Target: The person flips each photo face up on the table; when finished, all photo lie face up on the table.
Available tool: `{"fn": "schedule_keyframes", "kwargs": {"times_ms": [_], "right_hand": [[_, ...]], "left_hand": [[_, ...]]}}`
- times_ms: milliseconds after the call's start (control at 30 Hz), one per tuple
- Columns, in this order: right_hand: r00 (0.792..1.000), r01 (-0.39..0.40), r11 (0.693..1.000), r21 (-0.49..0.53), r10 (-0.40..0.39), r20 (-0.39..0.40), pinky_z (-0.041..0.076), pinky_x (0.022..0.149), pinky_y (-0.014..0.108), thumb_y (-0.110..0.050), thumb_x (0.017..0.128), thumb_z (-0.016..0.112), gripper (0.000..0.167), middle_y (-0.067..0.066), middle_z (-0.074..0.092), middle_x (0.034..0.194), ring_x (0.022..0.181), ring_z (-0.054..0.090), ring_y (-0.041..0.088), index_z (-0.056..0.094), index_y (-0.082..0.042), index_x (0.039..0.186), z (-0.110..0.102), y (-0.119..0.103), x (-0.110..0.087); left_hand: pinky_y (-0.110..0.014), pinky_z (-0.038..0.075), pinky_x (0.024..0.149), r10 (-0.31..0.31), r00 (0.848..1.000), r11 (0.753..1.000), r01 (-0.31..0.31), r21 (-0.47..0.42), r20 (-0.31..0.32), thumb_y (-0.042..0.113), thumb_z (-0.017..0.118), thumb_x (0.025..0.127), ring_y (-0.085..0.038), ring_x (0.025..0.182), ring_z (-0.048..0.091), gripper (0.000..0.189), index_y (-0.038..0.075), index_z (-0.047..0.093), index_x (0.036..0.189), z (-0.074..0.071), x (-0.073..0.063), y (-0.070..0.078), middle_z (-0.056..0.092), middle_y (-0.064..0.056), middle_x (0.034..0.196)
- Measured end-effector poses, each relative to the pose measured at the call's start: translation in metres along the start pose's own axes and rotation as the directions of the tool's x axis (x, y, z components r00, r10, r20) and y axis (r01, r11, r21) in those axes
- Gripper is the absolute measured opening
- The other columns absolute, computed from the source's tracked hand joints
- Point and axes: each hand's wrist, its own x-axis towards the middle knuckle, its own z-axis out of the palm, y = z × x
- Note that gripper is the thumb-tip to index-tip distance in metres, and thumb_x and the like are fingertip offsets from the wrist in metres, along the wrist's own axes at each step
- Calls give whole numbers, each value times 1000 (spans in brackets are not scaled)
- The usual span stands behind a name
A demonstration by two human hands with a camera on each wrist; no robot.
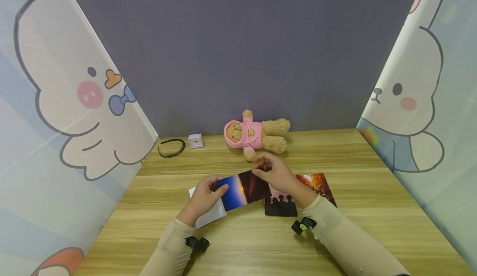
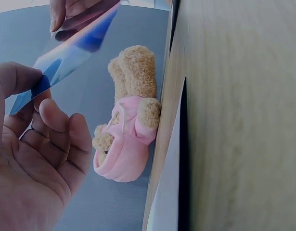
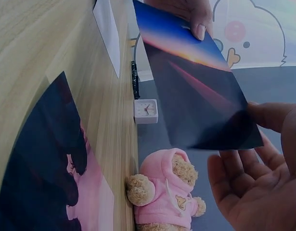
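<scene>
A glossy photo print [image 1: 234, 191], blue at one end and dark at the other with a glowing band between, is held above the table by both hands. My left hand [image 1: 205, 196] pinches its blue end between thumb and fingers, as the left wrist view also shows. At the dark end, my right hand [image 1: 277, 174] pinches the edge with thumb on top and fingers beneath. A white sheet [image 1: 213, 216] lies under the left hand. A pink and black print [image 1: 281, 205] rests on the table below the right hand, with a fiery orange print [image 1: 316, 185] beside it.
Near the back wall lies a teddy bear [image 1: 255, 135] in a pink hoodie. Left of it stand a small white clock [image 1: 196, 140] and a black headband [image 1: 173, 154]. Cartoon-printed panels flank the wooden table [image 1: 253, 243] on both sides.
</scene>
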Motion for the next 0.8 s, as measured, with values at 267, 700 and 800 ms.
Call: {"fn": "schedule_keyframes", "kwargs": {"times_ms": [267, 700, 800], "right_hand": [[987, 29, 995, -91, -14, 159, 55, 85, 37, -19, 99, 75, 16, -4, 72, 103, 94, 68, 15, 76, -15, 115, 0, -2, -5], [980, 47, 989, -143, -18, 198, 54, 85, 36, -11, 100, 72, 11, -7, 72, 101, 94, 67, 12, 77, -19, 106, -2, 2, -5], [981, 53, 990, -129, -27, 190, 53, 85, 37, -8, 100, 70, 11, -4, 70, 101, 94, 65, 14, 73, -18, 103, -2, 3, -5]], "left_hand": [[-23, 40, 58, 13, 1000, 1000, -13, -1, -22, -3, 69, 98, -6, 62, 47, 5, 1, 70, 94, -1, -2, 13, 56, -1, 73], [-25, 38, 60, 35, 999, 999, -34, 16, -24, 0, 72, 98, -12, 64, 46, 10, 2, 66, 89, 0, -1, 1, 49, -2, 69], [-25, 40, 60, 29, 999, 999, -29, 13, -20, 1, 71, 99, -13, 64, 48, 11, 4, 66, 89, 1, 1, -14, 55, -6, 70]]}}
